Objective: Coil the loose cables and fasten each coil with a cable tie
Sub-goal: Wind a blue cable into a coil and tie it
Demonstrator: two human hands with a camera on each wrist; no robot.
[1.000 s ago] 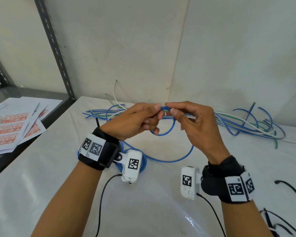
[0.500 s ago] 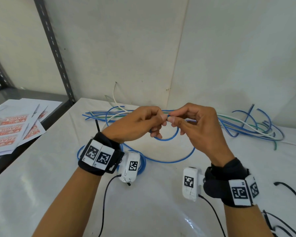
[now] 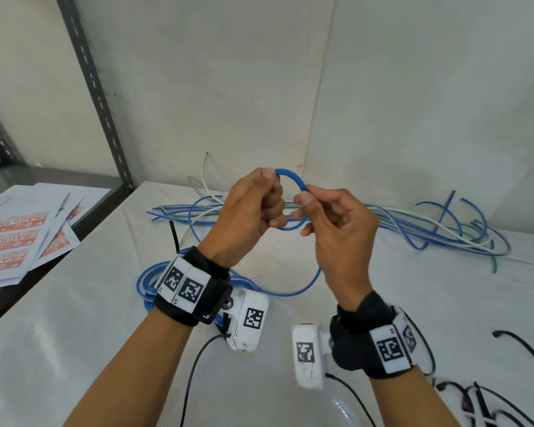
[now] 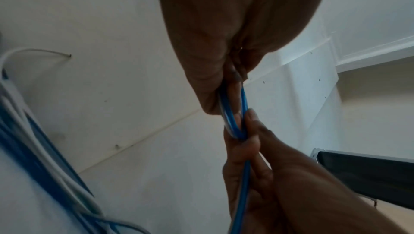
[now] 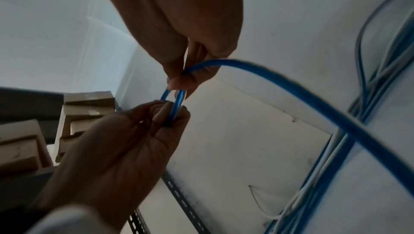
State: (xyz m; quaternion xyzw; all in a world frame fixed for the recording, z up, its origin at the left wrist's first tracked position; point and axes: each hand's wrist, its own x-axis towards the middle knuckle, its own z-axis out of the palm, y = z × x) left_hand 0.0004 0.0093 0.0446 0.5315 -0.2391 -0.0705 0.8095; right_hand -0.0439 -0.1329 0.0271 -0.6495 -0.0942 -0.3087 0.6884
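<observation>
Coiling is judged to be the step in hand: a small loop of blue cable [image 3: 293, 180] is held up over the table [image 3: 74, 303] between both hands, and no tie is seen on it yet. The left hand [image 3: 247, 217] is curled round the loop's near side, thumb pressed on top, so the turns are gripped there. The right hand [image 3: 336, 229] pinches the loop's far side between thumb and forefinger; in the right wrist view two strands [image 5: 177, 101] are seen running between the two grips. From the right hand the cable's free length [image 3: 302, 285] drops to the table and curves back toward a finished-looking blue coil [image 3: 150, 282] under the left wrist. More loose cables [image 3: 413, 226] lie along the wall, well apart from the hands. For the next move, the slack would probably need to be drawn up and laid as another turn beside those held, without the left grip being loosened.
</observation>
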